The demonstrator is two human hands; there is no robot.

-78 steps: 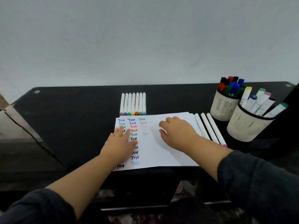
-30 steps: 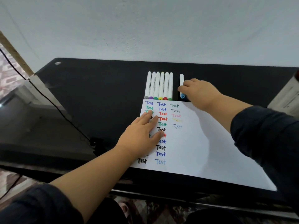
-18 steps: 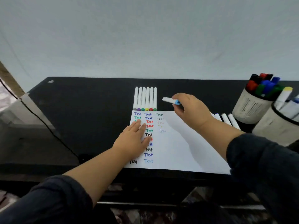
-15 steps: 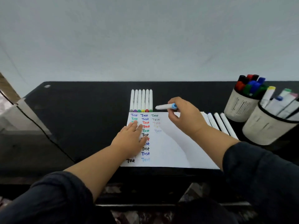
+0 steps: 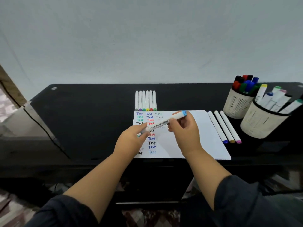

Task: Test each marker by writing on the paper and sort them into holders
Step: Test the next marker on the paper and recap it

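Observation:
A white marker with a light-blue end (image 5: 161, 123) is held slanted above the white paper (image 5: 193, 141). My right hand (image 5: 183, 130) grips its barrel near the blue end. My left hand (image 5: 132, 141) pinches its lower left end, the cap. The paper carries columns of the word "Test" in several colours. Several white markers (image 5: 145, 101) lie in a row just beyond the paper's far edge. Three more markers (image 5: 224, 126) lie to the right of the paper. Two pale holders stand at the right: the far one (image 5: 237, 104) full of dark-capped markers, the near one (image 5: 260, 123) with white markers.
The black table (image 5: 85, 115) runs wide to the left of the paper, against a grey wall. A dark cable (image 5: 41, 125) crosses the left side. The table's front edge is just below the paper.
My right hand picked the blue-ended marker out of the far row and brought it over the paper. My left hand lifted off the paper and took hold of the marker's other end.

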